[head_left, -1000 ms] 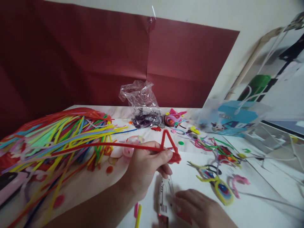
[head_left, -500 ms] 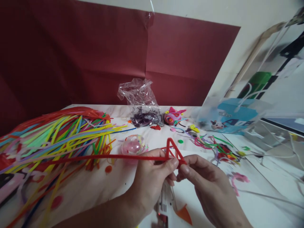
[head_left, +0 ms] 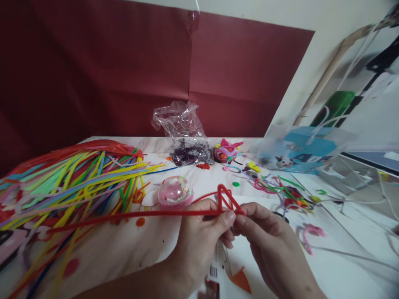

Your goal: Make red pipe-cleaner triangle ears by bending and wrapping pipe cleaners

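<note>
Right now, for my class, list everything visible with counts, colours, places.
bent shape: 1, red, centre
stick pile: many, mixed, left
clear ball: 1, pinkish, centre left
crinkled bag: 1, clear, back centre
patterned figure: 1, mostly pink, back centre
carrier bag: 1, blue, translucent, right
tangled strands: several, mixed, right
curled piece: 1, pink, right
small disc: 1, green, centre
flat disc: 1, orange, centre left
blurred disc: 1, pink, lower left
pointed piece: 1, orange, lower centre
device: 1, white, lower centre, partly hidden
object: 1, green, upper right
scraps: too small to count
wall covering: 1, dark red, back
tabletop: 1, white, beneath
left hand: 1, bare, pinching bent shape
right hand: 1, bare, pinching bent shape
</note>
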A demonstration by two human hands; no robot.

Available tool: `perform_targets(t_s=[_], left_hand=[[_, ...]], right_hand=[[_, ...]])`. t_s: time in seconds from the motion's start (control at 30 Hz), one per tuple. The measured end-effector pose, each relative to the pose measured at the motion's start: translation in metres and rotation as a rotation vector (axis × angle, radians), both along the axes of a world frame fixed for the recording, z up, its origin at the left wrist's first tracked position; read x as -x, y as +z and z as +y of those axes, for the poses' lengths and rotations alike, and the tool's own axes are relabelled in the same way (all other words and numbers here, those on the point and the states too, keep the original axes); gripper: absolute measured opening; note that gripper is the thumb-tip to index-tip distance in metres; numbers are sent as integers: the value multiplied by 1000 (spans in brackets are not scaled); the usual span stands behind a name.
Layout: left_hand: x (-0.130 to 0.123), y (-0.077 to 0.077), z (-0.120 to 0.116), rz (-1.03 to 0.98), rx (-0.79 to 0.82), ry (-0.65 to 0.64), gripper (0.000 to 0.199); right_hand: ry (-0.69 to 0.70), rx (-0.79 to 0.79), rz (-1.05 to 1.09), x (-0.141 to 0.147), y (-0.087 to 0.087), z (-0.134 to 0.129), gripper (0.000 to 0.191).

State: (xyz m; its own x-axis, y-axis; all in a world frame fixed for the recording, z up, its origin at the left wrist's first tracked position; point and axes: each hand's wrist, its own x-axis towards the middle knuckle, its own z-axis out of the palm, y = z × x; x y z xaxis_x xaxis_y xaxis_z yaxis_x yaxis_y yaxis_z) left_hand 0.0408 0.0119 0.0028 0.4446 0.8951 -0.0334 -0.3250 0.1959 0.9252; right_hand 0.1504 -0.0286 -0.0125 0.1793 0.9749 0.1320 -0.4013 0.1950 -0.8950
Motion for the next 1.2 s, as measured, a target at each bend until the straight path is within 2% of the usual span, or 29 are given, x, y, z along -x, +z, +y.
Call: perform_targets(t_s=[0.47,0.83,1.2], left_hand=[[-2,-2,-5,25,-59,-14,16],[-4,-2,-3,-35,17,11,19],[-4,-8,-4,45,-40,3,17]], right_hand=[[-57,-18,30,1,-4,-2,14],[-96,-25,2,2,-4,0,11],[-115,-11,21,2,-6,-1,12]])
